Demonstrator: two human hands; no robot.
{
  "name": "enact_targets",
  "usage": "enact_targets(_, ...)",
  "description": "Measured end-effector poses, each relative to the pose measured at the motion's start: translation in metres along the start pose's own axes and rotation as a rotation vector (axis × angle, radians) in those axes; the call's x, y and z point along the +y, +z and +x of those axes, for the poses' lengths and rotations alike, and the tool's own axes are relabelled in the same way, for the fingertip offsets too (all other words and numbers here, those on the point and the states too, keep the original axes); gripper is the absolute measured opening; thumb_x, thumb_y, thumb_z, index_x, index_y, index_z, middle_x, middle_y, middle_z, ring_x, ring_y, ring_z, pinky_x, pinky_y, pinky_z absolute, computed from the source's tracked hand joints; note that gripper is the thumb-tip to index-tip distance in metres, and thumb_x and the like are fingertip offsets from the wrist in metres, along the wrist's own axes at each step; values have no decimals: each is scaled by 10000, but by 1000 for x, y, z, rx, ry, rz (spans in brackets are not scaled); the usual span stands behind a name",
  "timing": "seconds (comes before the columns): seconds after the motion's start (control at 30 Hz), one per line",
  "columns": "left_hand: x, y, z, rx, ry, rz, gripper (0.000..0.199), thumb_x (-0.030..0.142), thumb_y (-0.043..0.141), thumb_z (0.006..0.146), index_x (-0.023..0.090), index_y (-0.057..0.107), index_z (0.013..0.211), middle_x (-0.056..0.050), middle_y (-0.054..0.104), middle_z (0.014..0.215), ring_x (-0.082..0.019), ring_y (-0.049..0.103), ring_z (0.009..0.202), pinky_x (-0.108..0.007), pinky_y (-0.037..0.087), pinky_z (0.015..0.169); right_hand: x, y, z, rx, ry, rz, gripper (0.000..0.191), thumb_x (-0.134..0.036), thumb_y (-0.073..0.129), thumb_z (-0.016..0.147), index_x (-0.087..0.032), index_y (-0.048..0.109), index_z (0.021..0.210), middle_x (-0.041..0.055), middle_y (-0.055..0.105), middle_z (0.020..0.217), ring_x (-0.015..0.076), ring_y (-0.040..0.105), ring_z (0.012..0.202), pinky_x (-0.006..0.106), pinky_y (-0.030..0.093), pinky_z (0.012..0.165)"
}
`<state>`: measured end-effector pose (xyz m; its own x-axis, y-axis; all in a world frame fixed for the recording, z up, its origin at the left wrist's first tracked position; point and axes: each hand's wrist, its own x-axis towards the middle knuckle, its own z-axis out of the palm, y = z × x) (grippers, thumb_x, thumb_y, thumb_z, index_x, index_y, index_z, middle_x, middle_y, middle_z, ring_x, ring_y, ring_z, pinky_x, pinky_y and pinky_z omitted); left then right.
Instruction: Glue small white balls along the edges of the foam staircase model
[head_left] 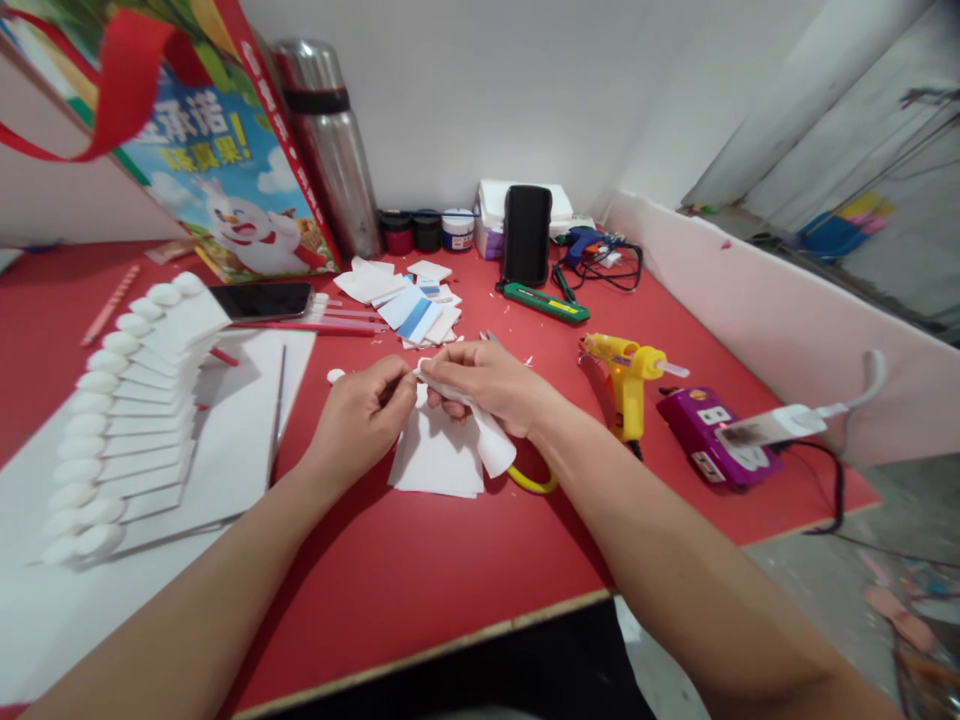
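A strip of white paper (491, 440) is rolled into a loose tube or cone in my right hand (480, 375), whose fingers are wrapped round it. My left hand (367, 405) pinches the same paper's tip between thumb and forefinger, close to the right fingertips. Under the hands a small stack of white sheets (437, 460) lies on the red table (420, 560). Beside the stack shows the yellow handle of scissors (534, 484), partly hidden by my right wrist. A small white disc (336, 376) lies just beyond my left hand.
A fanned row of white cards with rounded white ends (142, 420) is at the left. Paper scraps (409, 300), a green cutter (546, 303) and an upright black phone (526, 235) are farther back. At the right are a yellow glue gun (628, 380) and a purple power socket (709, 435).
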<state>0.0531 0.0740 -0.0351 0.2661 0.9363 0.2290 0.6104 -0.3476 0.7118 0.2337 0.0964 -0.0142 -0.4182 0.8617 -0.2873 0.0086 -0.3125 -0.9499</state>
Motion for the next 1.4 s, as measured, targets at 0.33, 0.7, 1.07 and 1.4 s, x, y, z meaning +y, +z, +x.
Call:
enact_targets(0.33, 3, 2, -1, 34, -32, -59, 285, 285, 490, 965, 192, 526, 698, 54, 467, 565, -105, 423, 515, -259, 313, 531, -5, 1, -1, 46, 49, 162, 237, -151, 658, 919, -135, 632, 684, -11, 635, 563, 42, 469, 420, 145, 379, 405)
enact_targets(0.7, 3, 1, -1, 47, -45, -65, 294, 313, 496, 965, 194, 517, 697, 49, 458, 568, -113, 432, 531, -269, 316, 548, -3, -1, 1, 32, 141, 250, 219, -97, 674, 873, -120, 641, 658, 17, 673, 612, 53, 495, 428, 157, 398, 384)
enact_targets(1.07, 1, 4, -1, 56, 189, 391, 263, 251, 453, 995, 189, 506, 744, 6, 522, 672, -142, 464, 593, -296, 271, 578, 5, 7, 0, 271, -175, -158, 192, -61, 641, 719, -157, 586, 562, -39, 604, 470, 50, 495, 399, 154, 383, 423)
enact_targets(1.4, 8, 1, 1, -53, 220, 778, 264, 229, 399, 1022, 157, 624, 907, -87, 683, 825, -213, 599, 635, -319, 272, 541, 2, 4, -2, 197, -137, -121, 183, -112, 707, 805, -135, 682, 625, 8, 699, 589, 70, 613, 447, 152, 454, 442)
